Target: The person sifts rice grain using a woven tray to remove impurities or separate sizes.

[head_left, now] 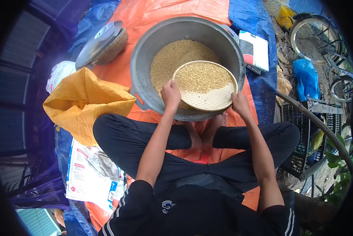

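A round woven tray [202, 103] is held over the front right part of a large grey metal pot [143, 74]. My left hand [171, 95] grips the tray's left rim, and my right hand [239, 104] grips its right rim. Pale brown grain [206, 74] covers the tray's far part, while the weave shows bare on the near side. More grain [176, 55] lies in the bottom of the pot, partly hidden beneath the tray.
Left of the pot are an open yellow sack [90, 94] and a basket [113, 47] with a metal lid or basin. A white packet [253, 51] lies to the right. Printed sacks [92, 173] rest at lower left. Bicycles [312, 39] and a black crate [296, 137] stand at right.
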Motion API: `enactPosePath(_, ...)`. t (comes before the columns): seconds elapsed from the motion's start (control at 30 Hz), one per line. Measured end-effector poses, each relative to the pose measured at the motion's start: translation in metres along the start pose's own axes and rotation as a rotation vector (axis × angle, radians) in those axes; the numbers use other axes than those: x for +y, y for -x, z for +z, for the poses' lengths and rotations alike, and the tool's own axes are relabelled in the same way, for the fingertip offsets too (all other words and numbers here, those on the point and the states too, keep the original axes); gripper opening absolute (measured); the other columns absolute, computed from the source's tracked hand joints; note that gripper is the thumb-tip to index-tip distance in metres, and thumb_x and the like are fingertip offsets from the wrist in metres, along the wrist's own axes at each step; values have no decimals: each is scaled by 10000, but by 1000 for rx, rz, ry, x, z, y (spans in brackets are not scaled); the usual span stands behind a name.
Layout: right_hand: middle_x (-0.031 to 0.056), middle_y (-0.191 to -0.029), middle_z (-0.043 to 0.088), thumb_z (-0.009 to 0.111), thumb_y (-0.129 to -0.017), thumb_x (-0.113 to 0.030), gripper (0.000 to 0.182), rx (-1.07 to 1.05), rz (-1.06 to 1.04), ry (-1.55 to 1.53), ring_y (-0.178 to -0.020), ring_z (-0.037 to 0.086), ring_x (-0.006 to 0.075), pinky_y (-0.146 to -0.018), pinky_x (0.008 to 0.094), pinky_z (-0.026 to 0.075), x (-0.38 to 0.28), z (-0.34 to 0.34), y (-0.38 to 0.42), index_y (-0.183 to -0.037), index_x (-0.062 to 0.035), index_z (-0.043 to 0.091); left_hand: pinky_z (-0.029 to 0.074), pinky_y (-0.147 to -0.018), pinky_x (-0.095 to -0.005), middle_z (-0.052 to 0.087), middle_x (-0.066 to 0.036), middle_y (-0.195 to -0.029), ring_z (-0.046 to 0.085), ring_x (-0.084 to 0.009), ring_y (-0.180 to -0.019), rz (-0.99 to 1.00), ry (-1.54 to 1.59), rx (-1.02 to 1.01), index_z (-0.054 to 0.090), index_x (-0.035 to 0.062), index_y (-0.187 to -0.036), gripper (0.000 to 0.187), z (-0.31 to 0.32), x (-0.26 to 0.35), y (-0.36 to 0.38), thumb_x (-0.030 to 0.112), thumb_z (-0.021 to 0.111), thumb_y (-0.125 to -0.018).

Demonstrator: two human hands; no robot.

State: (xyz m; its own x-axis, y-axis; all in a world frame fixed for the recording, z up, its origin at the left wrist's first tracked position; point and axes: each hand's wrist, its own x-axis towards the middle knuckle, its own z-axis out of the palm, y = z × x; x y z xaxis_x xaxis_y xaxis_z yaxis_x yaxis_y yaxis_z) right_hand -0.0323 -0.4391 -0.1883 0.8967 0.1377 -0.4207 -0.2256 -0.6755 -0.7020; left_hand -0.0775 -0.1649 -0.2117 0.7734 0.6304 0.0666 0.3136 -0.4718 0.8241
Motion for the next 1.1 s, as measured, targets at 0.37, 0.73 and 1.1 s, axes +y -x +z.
enactPosePath(0.37,353,-780,557,422,-907,-195,303,230,-244,25,-775,579,491,-686,523,438,-1,-1,1,-879,106,435,473,-786,-409,638,-259,-964,628,-392,-926,162,90,48,592,-41,-1138,326,-11,25,-1,171,418,-961)
enactPosePath(0.73,311,-777,584,422,-929,-208,306,244,-257,-89,-764,599,464,-683,501,448,-22,-11,21,-953,93,468,475,-741,-415,629,-271,-934,654,-343,-880,359,195,260,585,-54,-1138,315,-16,38,1,155,436,-955)
enactPosePath(1.1,333,-774,574,421,-922,-186,294,129,-162,8,-762,596,467,-691,520,447,-2,-6,4,-931,107,452,451,-721,-466,615,-285,-924,585,-450,-854,105,3,-103,585,-77,-1063,268,-19,32,2,93,425,-931)
